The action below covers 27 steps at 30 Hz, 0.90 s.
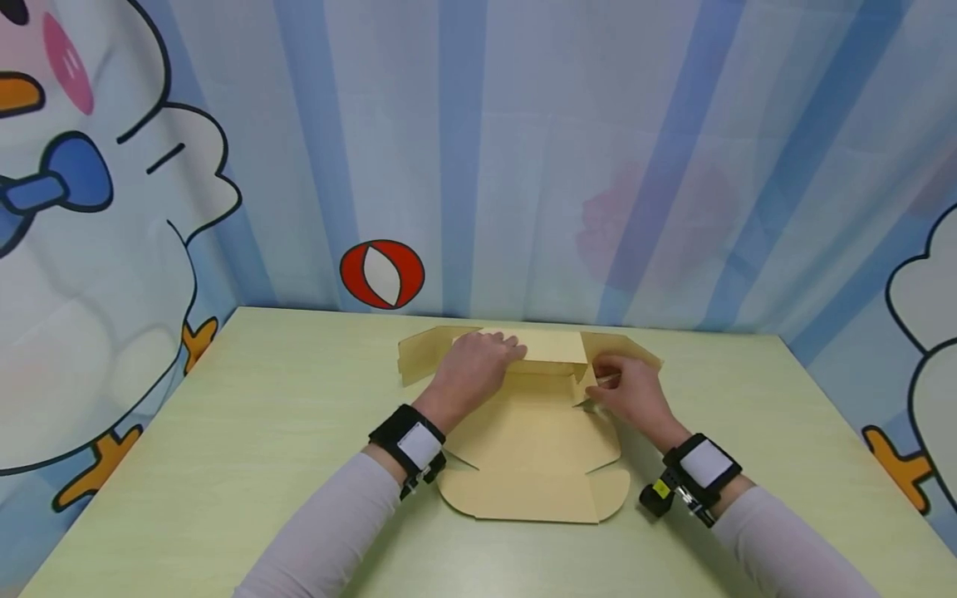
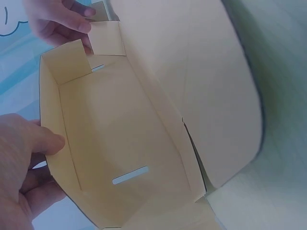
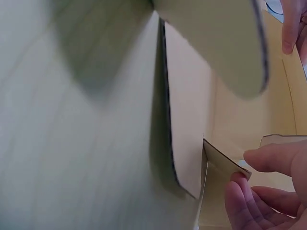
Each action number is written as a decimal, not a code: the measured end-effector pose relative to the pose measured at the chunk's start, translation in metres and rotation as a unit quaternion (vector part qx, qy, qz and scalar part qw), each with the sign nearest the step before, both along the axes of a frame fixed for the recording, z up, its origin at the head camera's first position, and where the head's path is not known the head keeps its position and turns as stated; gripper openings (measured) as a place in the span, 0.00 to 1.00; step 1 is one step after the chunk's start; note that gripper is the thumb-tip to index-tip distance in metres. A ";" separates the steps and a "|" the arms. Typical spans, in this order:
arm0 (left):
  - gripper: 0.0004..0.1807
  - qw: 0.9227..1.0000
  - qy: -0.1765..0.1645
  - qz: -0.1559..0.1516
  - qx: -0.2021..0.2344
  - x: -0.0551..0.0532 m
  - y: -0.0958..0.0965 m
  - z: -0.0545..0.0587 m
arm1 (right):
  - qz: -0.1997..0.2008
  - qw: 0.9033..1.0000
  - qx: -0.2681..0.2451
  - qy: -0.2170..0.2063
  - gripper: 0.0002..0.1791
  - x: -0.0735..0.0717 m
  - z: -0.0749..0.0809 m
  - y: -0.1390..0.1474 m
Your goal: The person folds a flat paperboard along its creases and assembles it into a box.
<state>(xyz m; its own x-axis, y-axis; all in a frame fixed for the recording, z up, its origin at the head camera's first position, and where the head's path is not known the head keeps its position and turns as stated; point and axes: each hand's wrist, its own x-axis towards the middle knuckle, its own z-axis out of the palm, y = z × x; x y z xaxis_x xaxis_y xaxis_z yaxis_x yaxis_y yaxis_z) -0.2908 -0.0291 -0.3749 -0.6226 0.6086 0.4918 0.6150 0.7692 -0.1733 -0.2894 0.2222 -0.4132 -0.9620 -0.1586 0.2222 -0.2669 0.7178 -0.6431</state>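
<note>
A partly folded cardboard box lies on the table, its wide lid panel toward me. My left hand grips the far wall, thumb on the inner face and fingers behind it. At the right corner, my right hand pinches a small corner flap between thumb and fingers. Another corner flap is bent inward from the far wall close by. A narrow slot is cut through the base panel near the left end. Side panels spread outward at both ends.
The pale green table extends around the box on all sides. Behind it hangs a blue striped curtain printed with cartoon figures and a red and white ball. The lid's rounded front edge lies between my forearms.
</note>
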 end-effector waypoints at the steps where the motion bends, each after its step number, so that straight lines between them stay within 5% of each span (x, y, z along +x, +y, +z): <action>1: 0.17 1.000 0.000 0.000 0.000 0.000 0.000 0.000 | 0.000 1.000 -0.005 -0.002 0.23 0.000 0.001 -0.001; 16: 0.17 1.000 0.004 0.003 -0.006 0.000 0.000 0.000 | 0.015 0.999 -0.032 -0.020 0.26 0.000 -0.001 -0.011; 27: 0.16 1.000 0.015 0.001 -0.011 0.000 -0.001 0.000 | 0.036 0.998 -0.048 -0.023 0.19 0.001 -0.005 -0.015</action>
